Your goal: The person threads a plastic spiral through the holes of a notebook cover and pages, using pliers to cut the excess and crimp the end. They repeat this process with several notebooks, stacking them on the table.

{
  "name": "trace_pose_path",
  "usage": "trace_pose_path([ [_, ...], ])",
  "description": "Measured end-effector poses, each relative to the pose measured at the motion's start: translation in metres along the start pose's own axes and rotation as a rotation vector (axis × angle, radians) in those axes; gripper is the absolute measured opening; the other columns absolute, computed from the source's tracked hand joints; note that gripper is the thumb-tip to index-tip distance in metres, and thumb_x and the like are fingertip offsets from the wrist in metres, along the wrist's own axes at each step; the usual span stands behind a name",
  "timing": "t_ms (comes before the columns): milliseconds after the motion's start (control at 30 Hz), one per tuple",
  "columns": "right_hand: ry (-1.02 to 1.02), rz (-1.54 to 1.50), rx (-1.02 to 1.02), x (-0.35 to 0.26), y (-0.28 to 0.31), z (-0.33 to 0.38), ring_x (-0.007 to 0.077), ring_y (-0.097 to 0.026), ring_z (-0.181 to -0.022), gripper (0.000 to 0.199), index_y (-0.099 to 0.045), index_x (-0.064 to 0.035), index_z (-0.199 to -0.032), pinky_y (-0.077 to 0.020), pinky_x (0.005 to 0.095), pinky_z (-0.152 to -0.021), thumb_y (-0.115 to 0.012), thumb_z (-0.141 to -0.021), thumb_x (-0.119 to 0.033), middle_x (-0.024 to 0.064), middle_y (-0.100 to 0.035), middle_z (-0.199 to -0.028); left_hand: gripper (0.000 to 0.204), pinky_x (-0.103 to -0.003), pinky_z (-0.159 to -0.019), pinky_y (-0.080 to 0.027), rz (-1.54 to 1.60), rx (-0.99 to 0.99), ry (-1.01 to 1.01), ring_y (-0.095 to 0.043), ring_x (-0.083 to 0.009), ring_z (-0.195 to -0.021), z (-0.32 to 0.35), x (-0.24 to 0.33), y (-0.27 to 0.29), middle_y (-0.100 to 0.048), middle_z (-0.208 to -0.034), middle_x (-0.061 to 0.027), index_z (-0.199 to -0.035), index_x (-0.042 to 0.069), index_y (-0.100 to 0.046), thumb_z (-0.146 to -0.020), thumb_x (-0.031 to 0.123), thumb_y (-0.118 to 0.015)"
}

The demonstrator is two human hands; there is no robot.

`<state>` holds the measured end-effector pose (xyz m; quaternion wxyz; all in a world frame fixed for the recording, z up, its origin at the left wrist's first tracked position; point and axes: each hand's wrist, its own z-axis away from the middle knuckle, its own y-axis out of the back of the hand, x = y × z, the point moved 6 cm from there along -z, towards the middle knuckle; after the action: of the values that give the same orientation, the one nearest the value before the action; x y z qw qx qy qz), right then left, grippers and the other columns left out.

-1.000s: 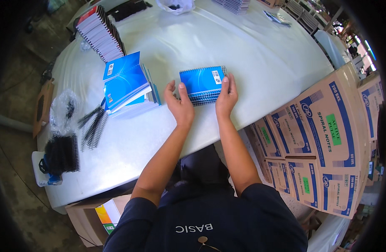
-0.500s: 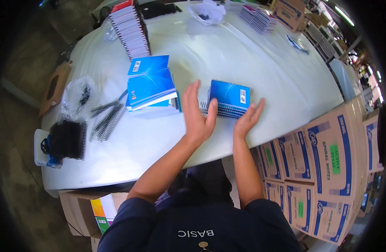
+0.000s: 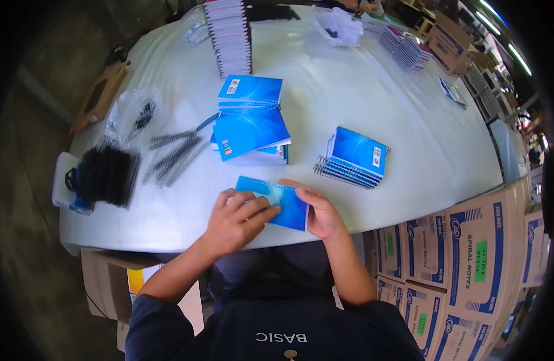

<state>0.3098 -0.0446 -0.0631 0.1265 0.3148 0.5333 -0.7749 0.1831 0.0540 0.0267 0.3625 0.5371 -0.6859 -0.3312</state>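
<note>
Near the table's front edge, I hold a blue-covered notebook (image 3: 292, 212) with a row of punched holes along its far edge; no coil shows there. My right hand (image 3: 325, 218) grips its right end, thumb on the far corner. Over the left part of the cover curl the fingers of my left hand (image 3: 238, 221); its thumb is hidden. Just beyond lies a loose pile of blue notebooks (image 3: 253, 133), some turned the other way. To the right sits a neat stack of coil-bound blue notebooks (image 3: 358, 150).
Loose black spiral coils (image 3: 179, 157) and a dark bundle of coils (image 3: 108, 174) lie at left, near a clear plastic bag (image 3: 129, 114). A tall notebook stack (image 3: 230, 42) stands at the back. Cardboard boxes (image 3: 457, 253) are piled beside the table at right.
Both hands have left the coil-bound stack and come nearer to me. They now hold a single blue notebook. The view has shifted, so the table's things appear farther right.
</note>
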Motion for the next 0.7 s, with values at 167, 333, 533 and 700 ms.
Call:
trace_pose_path([
  [167, 0.358, 0.621, 0.016, -0.017, 0.003, 0.008, 0.0137, -0.058, -0.097, 0.038, -0.052, 0.0022, -0.124, -0.0452, 0.0271, -0.086, -0.058, -0.088, -0.010, 0.0105, -0.063, -0.110, 0.067, -0.036, -0.104, -0.028, 0.546, 0.140, 0.554, -0.034, -0.0299, -0.129, 0.027, -0.025, -0.012, -0.043, -0.131, -0.0173, -0.137, 0.006, -0.035, -0.076, 0.011, -0.062],
  [333, 0.318, 0.691, -0.076, 0.015, 0.003, 0.009, 0.0143, -0.060, -0.095, 0.038, -0.054, -0.0008, -0.121, -0.0456, 0.0257, -0.086, -0.061, -0.084, 0.002, 0.0156, -0.065, -0.110, 0.046, -0.035, -0.093, -0.039, 0.840, 0.002, 0.686, -0.053, -0.0259, -0.107, 0.052, -0.032, -0.068, -0.057, -0.109, -0.0134, -0.116, 0.004, -0.049, -0.071, -0.007, -0.052],
  [533, 0.353, 0.984, -0.091, 0.021, 0.000, -0.001, 0.0136, -0.059, -0.102, 0.029, -0.061, 0.0012, -0.115, -0.0448, 0.0269, -0.089, -0.060, -0.086, -0.001, 0.0112, -0.065, -0.110, 0.020, -0.041, -0.080, -0.041, -0.148, 0.245, 0.710, -0.056, -0.0309, -0.090, 0.049, -0.145, -0.016, -0.059, -0.091, -0.0137, -0.097, 0.007, -0.061, -0.077, 0.007, -0.058],
  [700, 0.484, 0.965, 0.006, 0.003, 0.001, -0.002, 0.0134, -0.059, -0.100, 0.030, -0.061, 0.0017, -0.115, -0.0443, 0.0268, -0.090, -0.060, -0.086, -0.001, 0.0098, -0.065, -0.110, 0.020, -0.041, -0.076, -0.043, -0.266, 0.093, 0.704, -0.056, -0.0315, -0.082, 0.049, -0.159, -0.029, -0.059, -0.090, -0.0143, -0.098, 0.005, -0.059, -0.086, 0.021, -0.058],
])
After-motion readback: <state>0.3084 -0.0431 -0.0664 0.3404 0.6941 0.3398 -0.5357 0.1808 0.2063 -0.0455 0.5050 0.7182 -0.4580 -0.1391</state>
